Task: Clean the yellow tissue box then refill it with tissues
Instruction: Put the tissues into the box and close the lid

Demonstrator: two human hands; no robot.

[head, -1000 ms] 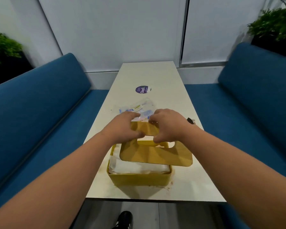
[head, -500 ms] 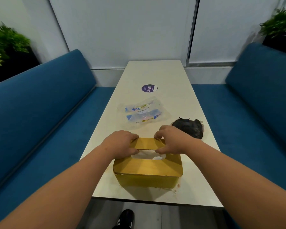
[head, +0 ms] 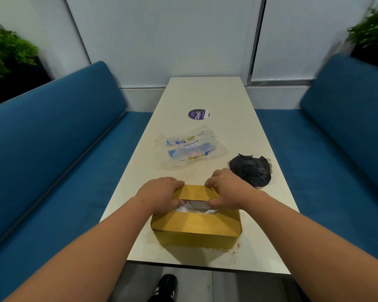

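Observation:
The yellow tissue box (head: 194, 234) stands near the front edge of the white table (head: 207, 94), its lid closed flat on top. White tissues (head: 195, 207) show through the slot in the lid. My left hand (head: 162, 194) grips the lid's far left part, thumb at the slot's edge. My right hand (head: 226, 189) grips the far right part the same way. An empty clear tissue wrapper (head: 189, 150) with blue and yellow print lies beyond the box.
A dark crumpled cloth (head: 251, 170) lies to the right of my right hand. A purple round sticker (head: 198, 114) sits mid-table. Blue benches (head: 52, 149) line both sides, with plants (head: 4, 51) behind them. A black shoe (head: 166, 287) shows under the table edge.
The lid, tilted up over the open box a second ago, now lies flat and closed on it. Both hands came down with it and stay on its far edge.

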